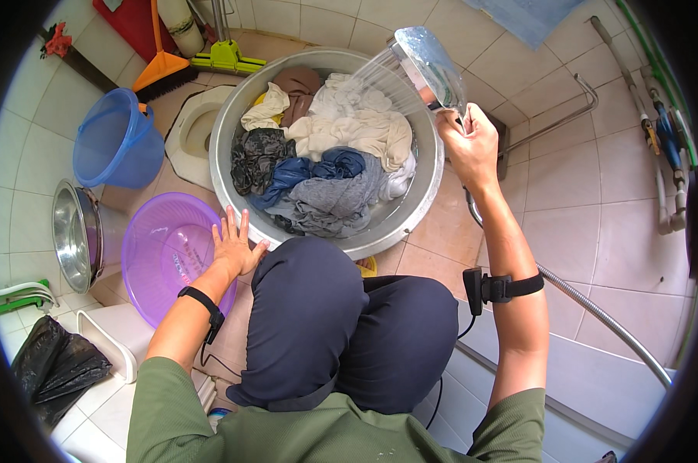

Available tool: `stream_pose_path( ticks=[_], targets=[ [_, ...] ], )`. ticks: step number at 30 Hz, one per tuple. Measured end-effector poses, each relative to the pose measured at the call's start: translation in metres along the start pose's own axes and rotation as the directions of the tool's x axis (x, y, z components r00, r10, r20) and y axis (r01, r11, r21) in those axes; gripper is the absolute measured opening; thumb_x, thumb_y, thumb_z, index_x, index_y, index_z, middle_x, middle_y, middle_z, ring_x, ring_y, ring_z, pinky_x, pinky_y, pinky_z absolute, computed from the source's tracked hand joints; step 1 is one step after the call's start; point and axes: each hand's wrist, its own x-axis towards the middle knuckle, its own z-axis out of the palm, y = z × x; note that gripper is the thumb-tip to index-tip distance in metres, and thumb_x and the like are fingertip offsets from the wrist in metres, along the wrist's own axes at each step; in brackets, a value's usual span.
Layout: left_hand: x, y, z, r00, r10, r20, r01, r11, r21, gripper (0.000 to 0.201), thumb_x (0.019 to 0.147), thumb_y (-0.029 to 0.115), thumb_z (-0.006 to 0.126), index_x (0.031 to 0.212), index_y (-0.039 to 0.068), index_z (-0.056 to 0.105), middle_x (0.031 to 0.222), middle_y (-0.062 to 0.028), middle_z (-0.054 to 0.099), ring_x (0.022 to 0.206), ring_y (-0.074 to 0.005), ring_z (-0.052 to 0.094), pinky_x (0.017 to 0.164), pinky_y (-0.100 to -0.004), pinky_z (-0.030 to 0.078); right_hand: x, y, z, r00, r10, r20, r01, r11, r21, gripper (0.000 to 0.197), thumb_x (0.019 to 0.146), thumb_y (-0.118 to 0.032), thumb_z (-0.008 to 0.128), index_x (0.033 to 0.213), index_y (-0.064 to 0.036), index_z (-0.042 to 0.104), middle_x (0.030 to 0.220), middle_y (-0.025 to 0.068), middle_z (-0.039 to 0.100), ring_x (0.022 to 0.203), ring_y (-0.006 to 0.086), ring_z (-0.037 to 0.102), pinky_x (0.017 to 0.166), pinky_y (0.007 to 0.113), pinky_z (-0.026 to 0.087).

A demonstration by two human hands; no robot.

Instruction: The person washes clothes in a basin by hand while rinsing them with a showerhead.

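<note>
My right hand [469,143] is closed round the handle of a shower head [434,65], raised over the right rim of a big round metal tub [219,147]. Water sprays from it to the left, onto the clothes. In the tub lie white and cream garments [353,127], a brown one [296,83], a black one [258,160], a blue one [291,179] and a grey one [333,202], in some water. My left hand [237,243] rests at the tub's near left rim with fingers spread, holding nothing. A purple basin [144,231] stands just beside it.
A blue bucket [117,143] and a shiny metal basin [75,235] stand at the left. Behind them are a squat toilet [187,139] and an orange broom [164,69]. The metal shower hose [596,316] runs along the right. A black plastic bag [55,363] lies lower left.
</note>
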Motion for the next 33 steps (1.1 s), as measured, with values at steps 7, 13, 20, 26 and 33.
stream_pose_path(
  ticks=[7,13,20,26,33],
  targets=[
    [-0.001,0.001,-0.002,1.000,-0.008,0.014,0.008,1.000,0.001,0.097,0.093,0.072,0.034,0.160,0.015,-0.007,0.164,-0.0189,-0.017,0.153,-0.0396,0.002,0.121,-0.0560,0.001,0.000,0.000,0.002,1.000,-0.015,0.002,0.015,0.999,0.039,0.041,0.083,-0.023,0.073,0.068,-0.0033,0.040,0.059,-0.0003,0.038,0.060,0.0083,0.034,0.052,0.028,0.033],
    [-0.001,0.001,-0.001,1.000,-0.005,0.013,0.005,1.000,0.000,0.098,0.093,0.073,0.033,0.160,0.014,-0.007,0.164,-0.0195,-0.017,0.153,-0.0402,0.002,0.121,-0.0566,0.001,-0.001,-0.002,0.004,1.000,-0.011,0.010,0.010,0.999,0.037,0.040,0.083,-0.023,0.073,0.068,-0.0029,0.042,0.060,-0.0011,0.038,0.060,0.0077,0.034,0.052,0.027,0.033],
    [-0.001,0.002,0.000,1.000,-0.006,-0.017,0.005,1.000,-0.014,0.099,0.092,0.074,0.033,0.160,0.013,-0.005,0.164,-0.0206,-0.015,0.153,-0.0402,0.003,0.121,-0.0565,0.002,-0.001,-0.008,0.002,1.000,0.005,0.002,-0.005,0.999,0.041,0.037,0.083,-0.020,0.072,0.069,-0.0023,0.042,0.060,-0.0019,0.038,0.061,0.0066,0.034,0.052,0.026,0.033],
    [-0.001,0.002,-0.001,1.000,-0.010,0.003,0.010,1.000,-0.004,0.098,0.092,0.074,0.033,0.160,0.014,-0.005,0.164,-0.0198,-0.016,0.153,-0.0392,0.001,0.121,-0.0559,0.002,0.001,-0.006,0.003,1.000,0.017,-0.010,-0.016,0.998,0.053,0.033,0.083,-0.020,0.071,0.071,-0.0015,0.047,0.061,-0.0023,0.040,0.061,0.0067,0.036,0.054,0.025,0.034],
    [-0.003,0.005,-0.006,1.000,-0.018,0.014,0.018,1.000,-0.009,0.098,0.092,0.074,0.033,0.160,0.014,-0.005,0.164,-0.0194,-0.016,0.153,-0.0388,0.001,0.121,-0.0558,0.001,0.004,-0.010,0.000,0.999,0.022,-0.043,-0.020,0.999,0.037,0.031,0.084,-0.021,0.071,0.072,-0.0018,0.049,0.060,-0.0031,0.040,0.060,0.0059,0.036,0.053,0.025,0.034]
  ],
)
